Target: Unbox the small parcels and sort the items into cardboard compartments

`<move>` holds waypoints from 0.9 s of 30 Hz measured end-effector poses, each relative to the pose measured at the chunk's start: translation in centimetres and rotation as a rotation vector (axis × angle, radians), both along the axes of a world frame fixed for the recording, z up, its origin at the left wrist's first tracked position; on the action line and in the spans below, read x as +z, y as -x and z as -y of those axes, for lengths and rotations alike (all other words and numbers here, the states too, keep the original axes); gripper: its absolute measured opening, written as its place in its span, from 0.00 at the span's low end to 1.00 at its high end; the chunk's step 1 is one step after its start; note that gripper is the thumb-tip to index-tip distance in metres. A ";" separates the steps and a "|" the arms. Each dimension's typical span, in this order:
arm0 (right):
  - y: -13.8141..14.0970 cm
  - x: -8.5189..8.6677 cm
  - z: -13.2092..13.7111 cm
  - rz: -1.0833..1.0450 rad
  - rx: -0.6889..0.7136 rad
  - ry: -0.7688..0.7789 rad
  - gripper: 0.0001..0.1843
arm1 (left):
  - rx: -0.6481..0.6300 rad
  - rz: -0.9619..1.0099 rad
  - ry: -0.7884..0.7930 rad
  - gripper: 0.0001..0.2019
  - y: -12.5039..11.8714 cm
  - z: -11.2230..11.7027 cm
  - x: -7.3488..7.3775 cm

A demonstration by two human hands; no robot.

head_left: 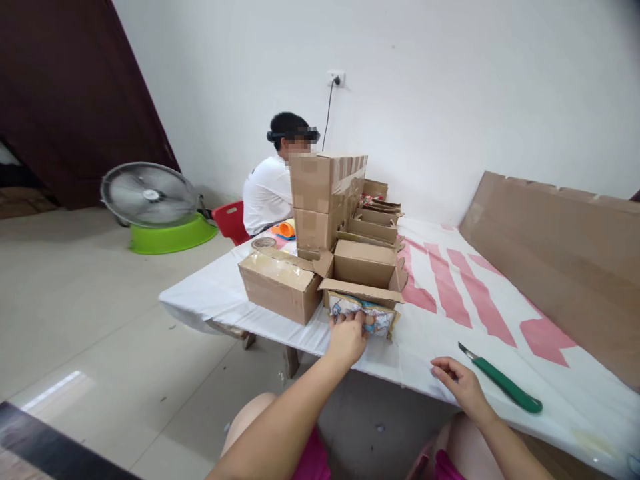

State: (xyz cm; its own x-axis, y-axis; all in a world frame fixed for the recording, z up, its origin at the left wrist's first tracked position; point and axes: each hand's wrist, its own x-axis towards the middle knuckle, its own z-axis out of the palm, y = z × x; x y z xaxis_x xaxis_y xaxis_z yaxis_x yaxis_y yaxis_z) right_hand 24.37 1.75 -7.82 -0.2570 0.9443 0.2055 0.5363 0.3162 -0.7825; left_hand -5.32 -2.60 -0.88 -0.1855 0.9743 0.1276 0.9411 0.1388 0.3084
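- The left hand's (349,341) fingers touch a flat, colourfully printed packet (383,324) beneath them; the thumb is hidden, so I cannot tell if they grasp it.
- Just beyond these fingers stands an open brown cardboard box (360,275).
- The right hand's (464,388) fingers are released, slightly bent, near the white-covered counter's (410,357) edge.
- Right of them lies a green-handled knife (507,385).
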 end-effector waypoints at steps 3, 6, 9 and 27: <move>0.0 0.0 0.0 0.017 0.000 0.000 0.24 | 0.014 -0.002 -0.014 0.15 -0.2 -0.1 -0.2; 0.0 0.0 0.0 0.028 -0.001 -0.002 0.23 | 0.020 -0.006 -0.038 0.15 -0.3 -0.2 -0.5; 0.1 0.1 0.1 0.022 0.003 0.002 0.23 | 0.011 -0.007 -0.053 0.15 -0.3 -0.2 -0.7; 0.2 -0.1 0.1 0.017 0.002 -0.014 0.21 | 0.008 -0.009 -0.095 0.14 -0.2 -0.6 -1.2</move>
State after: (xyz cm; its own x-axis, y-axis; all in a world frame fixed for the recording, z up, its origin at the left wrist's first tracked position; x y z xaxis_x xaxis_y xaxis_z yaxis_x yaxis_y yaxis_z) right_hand 24.14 1.64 -7.88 -0.2622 0.9409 0.2143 0.5488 0.3280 -0.7689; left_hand -5.08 -1.99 -2.13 -0.1920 0.9562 0.2208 0.9427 0.1172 0.3123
